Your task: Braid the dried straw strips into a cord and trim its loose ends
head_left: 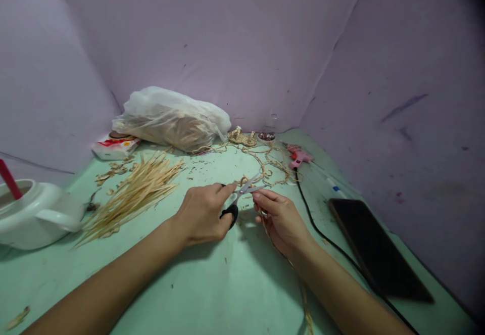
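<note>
Well inside the tabletop (215, 294) edges, scissors (241, 191) in left hand (204, 211), cord (306, 304) in right hand (282, 219)

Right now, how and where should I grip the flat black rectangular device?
Probably both long edges of the flat black rectangular device, mid-length, reaching from above: it lies flat, with a thin black cable along its left and the purple wall on its right.

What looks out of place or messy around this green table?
Small dry scraps lie scattered beside the pale strips, looking like unswept litter. The thin cord sprawls in loose, untidy loops near the pink glue gun. A dark smudge marks the right-hand wall.
</note>
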Available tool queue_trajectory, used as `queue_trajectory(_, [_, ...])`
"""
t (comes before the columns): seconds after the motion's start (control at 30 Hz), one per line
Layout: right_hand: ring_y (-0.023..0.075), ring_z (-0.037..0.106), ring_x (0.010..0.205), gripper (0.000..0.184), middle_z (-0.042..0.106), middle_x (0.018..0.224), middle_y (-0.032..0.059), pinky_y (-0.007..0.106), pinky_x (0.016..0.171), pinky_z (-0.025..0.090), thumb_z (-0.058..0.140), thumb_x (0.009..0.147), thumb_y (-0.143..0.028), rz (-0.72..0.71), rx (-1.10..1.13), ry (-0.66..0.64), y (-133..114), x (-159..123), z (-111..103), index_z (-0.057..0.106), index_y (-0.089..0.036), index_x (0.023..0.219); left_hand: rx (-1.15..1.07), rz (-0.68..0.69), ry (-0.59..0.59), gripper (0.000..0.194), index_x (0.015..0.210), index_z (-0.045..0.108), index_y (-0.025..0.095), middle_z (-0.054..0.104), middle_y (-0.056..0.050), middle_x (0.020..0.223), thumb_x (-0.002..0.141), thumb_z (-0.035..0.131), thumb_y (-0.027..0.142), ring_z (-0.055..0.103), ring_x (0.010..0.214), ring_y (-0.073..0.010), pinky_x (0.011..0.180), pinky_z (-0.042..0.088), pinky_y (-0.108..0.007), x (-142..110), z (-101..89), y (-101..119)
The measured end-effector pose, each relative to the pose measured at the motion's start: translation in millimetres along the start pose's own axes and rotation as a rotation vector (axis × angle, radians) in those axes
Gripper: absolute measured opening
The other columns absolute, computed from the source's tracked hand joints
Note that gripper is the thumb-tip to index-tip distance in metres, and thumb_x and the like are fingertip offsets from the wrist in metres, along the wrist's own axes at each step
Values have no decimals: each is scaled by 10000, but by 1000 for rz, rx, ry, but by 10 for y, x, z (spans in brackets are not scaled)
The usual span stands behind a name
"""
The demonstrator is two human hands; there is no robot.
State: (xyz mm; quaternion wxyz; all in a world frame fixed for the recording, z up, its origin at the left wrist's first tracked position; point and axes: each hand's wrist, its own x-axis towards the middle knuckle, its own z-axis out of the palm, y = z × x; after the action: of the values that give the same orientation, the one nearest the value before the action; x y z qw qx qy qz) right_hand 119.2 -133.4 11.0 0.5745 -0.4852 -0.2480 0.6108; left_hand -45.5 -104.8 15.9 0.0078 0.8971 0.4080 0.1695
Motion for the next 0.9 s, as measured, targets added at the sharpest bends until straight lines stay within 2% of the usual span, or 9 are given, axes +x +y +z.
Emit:
queue_trajectory(0.17, [76, 434, 515, 188, 500, 544, -32, 167, 376, 342, 733, 527, -228, -28, -24, -8, 5, 5, -2, 664, -144, 681, 73, 8, 5, 496, 1193, 473, 191, 616, -68, 881, 705, 468, 283, 584, 746, -224, 586, 408, -309, 2, -12, -20])
queue_trajectory(0.47, [78, 409, 471, 166, 492, 488, -33, 187, 378, 333, 723, 540, -245, -58, -84, -13, 5, 2, -1, 684, -155, 673, 40, 20, -34, 536, 1231, 457, 167, 625, -85, 886, 700, 460, 242, 591, 744, -233, 612, 434, -328, 11, 42, -37])
queue_trajectory(0.57, [73, 399, 453, 188, 490, 480, -38, 189, 377, 336, 726, 536, -254, -69, -105, -1, 14, 8, -4, 690, -156, 692, -62, 5, -84, 515, 1198, 484, 174, 638, -71, 857, 684, 457, 186, 590, 736, -206, 632, 430, -295, 20, 44, -43])
queue_trajectory(0.7, [77, 409, 461, 216, 490, 482, -36, 185, 368, 324, 728, 529, -268, -93, -118, 18, 28, 20, -10, 700, -148, 707, -264, -7, -151, 420, 1051, 551, 192, 631, -16, 760, 661, 431, 96, 560, 654, -136, 604, 397, -223, 32, 3, -30])
queue_trajectory(0.9, [87, 431, 494, 280, 521, 507, -30, 181, 366, 324, 746, 509, -275, -111, -95, 38, 21, 21, -19, 708, -150, 756, -413, -24, -173, 335, 897, 579, 182, 557, 36, 623, 650, 395, 50, 479, 542, -86, 536, 340, -190, 39, 11, -4])
